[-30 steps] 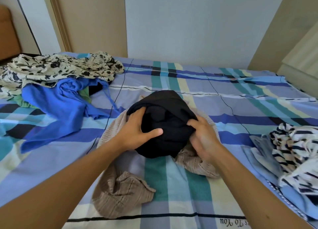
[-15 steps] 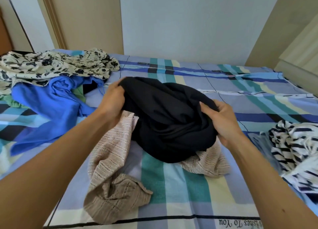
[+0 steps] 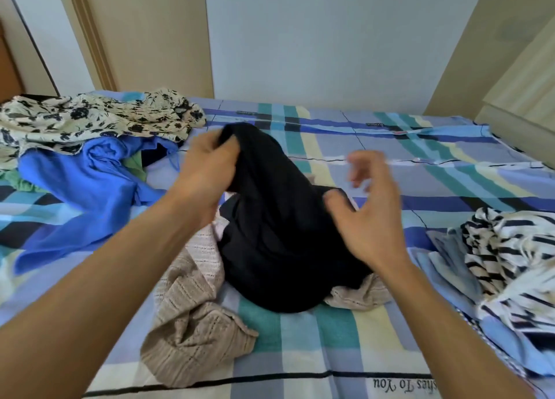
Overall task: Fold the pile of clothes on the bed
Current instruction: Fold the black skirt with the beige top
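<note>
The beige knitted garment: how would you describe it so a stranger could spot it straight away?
Start at the bed with the plaid sheet and find the black garment at its middle. The beige knitted garment lies crumpled beneath it, spilling toward the camera. Unlike the blue garment, floral garment and striped garment nearby, it is tan and ribbed.

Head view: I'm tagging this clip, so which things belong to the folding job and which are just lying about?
Job: black garment, in the left hand grip; right hand, holding nothing; beige top; blue garment; flowered garment; striped top.
Just there: checked sheet; wall.
</note>
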Demonstrator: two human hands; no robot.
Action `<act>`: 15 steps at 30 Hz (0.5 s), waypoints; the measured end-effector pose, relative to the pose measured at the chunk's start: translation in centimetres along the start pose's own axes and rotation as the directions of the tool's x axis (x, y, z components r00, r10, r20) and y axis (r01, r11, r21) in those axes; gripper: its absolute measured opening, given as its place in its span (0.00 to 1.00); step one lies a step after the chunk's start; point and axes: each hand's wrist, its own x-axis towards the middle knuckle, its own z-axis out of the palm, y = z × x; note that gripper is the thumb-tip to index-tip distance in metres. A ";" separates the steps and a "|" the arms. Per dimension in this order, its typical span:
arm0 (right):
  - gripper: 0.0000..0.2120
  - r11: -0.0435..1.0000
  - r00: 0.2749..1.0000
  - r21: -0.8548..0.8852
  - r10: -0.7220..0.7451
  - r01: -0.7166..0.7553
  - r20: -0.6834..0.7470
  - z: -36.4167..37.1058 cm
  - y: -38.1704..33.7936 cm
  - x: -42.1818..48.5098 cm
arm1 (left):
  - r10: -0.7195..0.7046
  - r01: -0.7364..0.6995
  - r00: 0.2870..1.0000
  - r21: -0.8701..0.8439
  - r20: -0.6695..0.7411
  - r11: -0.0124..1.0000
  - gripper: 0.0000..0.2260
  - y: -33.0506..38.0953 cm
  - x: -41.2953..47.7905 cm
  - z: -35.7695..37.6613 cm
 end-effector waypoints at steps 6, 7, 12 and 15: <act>0.22 0.981 0.963 0.145 0.085 -0.126 0.257 2.9 -0.7 -1.8 | 0.074 0.008 0.892 -0.179 0.445 0.984 0.11 -0.2 -2.2 2.2; 0.12 0.964 0.962 0.169 0.165 -0.203 0.218 2.6 -0.1 -1.5 | 0.092 -0.055 0.914 -0.104 0.396 0.993 0.15 -1.2 -2.2 1.9; 0.05 0.500 0.753 0.594 0.579 -0.630 0.312 1.6 1.3 -0.4 | 0.051 -0.150 0.984 0.635 0.172 0.758 0.50 -10.1 -3.6 1.5; 0.14 0.261 0.702 0.732 0.595 -0.629 0.392 0.8 -0.1 -0.1 | -0.150 0.000 0.973 0.646 0.177 0.763 0.60 -13.7 -3.9 2.5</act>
